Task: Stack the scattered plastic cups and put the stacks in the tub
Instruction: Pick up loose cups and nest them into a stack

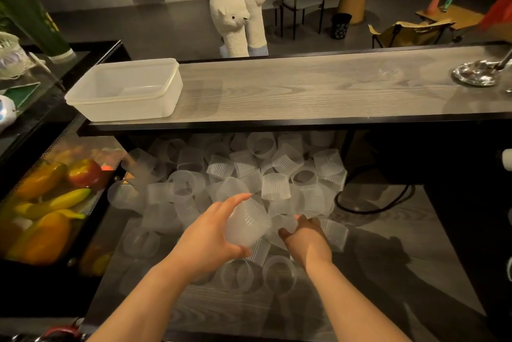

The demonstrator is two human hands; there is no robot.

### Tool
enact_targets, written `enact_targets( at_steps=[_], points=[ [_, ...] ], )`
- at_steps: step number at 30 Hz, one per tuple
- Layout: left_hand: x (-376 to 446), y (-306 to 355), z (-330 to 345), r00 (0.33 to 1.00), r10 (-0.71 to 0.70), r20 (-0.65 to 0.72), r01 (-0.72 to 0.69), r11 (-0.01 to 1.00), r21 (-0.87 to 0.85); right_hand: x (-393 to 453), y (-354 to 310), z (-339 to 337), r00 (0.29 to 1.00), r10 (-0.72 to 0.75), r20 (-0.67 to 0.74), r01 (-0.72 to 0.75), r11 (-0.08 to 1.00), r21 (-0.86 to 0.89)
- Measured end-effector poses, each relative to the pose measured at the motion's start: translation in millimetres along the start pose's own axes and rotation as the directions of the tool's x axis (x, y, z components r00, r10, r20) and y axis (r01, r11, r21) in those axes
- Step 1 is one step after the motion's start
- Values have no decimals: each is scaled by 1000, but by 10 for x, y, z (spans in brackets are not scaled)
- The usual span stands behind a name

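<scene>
Gripping one ribbed cup (246,226), your left hand (210,233) curls round it; your right hand (304,236) pinches another cup (285,226) just beside; one tub (124,89) sits beyond.

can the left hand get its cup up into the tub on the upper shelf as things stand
Probably yes. The left hand grips one cup above the pile, the tub sits open-topped at the shelf's left end, and nothing stands between, though the shelf edge must be cleared first.

No readable text, labels or numbers, green tube (33,17) bears yellow marks (too blurred)
</scene>
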State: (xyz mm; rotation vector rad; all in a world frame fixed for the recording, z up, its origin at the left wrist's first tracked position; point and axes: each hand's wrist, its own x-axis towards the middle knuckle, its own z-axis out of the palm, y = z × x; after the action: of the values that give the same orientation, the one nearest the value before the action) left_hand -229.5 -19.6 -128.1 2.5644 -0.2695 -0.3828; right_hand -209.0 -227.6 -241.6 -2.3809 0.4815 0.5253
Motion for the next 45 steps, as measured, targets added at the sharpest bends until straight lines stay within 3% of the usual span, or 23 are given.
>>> enact_targets(
  at_steps=[5, 8, 12, 17, 22, 30, 33, 36, 38, 41, 43, 45],
  points=[
    [29, -30, 8, 1000, -10, 18, 10, 1000, 25, 18, -14, 56, 1000, 0, -9, -1, 998, -69],
    [49, -65, -15, 1000, -12, 21, 11, 999, 46, 6, -24, 1, 999, 11, -41, -11, 1000, -2],
    [92, -82, -53, 999, -3, 48, -2, 996, 90, -138, -9, -285, 999, -25, -46, 41, 932, 361],
    [175, 8, -27, 995, 26, 101, -38, 992, 121, -356, -85, -632, 966, -190, -178, 260, 657, 707],
    [331, 165, 4, 991, 84, 105, -92, 993, 71, -426, -259, -637, 904, -376, -204, 416, 661, 624],
    [483, 252, -27, 990, 113, 87, -118, 991, 59, -419, -309, -643, 824, -429, -370, 565, 668, 484],
    [545, 286, -23, 992, 108, 72, -114, 990, 84, -433, -320, -610, 780, -544, -309, 625, 659, 418],
    [591, 284, -55, 995, 81, 58, -88, 988, 123, -451, -350, -725, 839, -527, -132, 493, 637, 592],
    [612, 258, -104, 998, 50, 45, -56, 989, 140, -330, -283, -793, 908, -362, -210, 407, 647, 645],
    [596, 200, -174, 999, 7, 35, -13, 987, 162, -78, -78, -841, 933, -23, -360, 187, 885, 427],
    [565, 169, -198, 1000, -6, 30, 1, 987, 160, 55, -2, -752, 971, 41, -237, 31, 955, 294],
    [534, 155, -193, 999, -14, 34, 8, 986, 166, 172, -10, -630, 988, 107, -109, -56, 917, 394]
  ],
)
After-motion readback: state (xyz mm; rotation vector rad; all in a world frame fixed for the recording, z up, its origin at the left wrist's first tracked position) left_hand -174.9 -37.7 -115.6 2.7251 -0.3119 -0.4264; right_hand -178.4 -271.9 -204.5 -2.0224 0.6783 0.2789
